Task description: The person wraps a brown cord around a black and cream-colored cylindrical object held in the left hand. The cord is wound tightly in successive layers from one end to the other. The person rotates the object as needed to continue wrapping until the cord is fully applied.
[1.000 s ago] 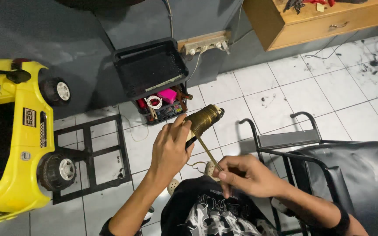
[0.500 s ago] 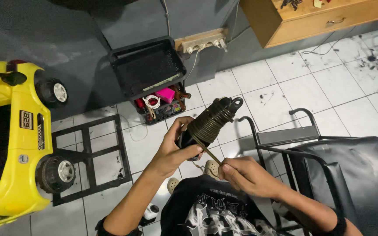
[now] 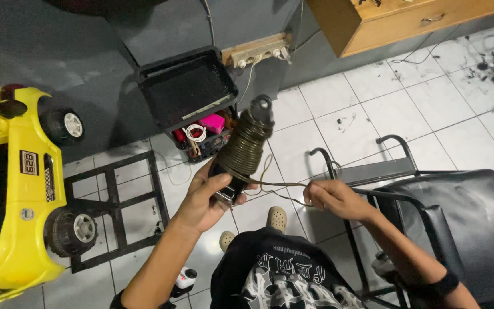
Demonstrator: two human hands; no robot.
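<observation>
Over the white floor tiles, your left hand grips the wire spool tight, and your right hand pinches the loose wire. You seem to be unwinding; next, pull gently and straight.

1. Wire-wound device: dark body wrapped in tight olive-brown coils, tilted with its grey rounded head far and right, lower end near and left, possibly a motor part.
2. Loose wire: thin strand trailing rightward from the coils, slightly slack.
</observation>
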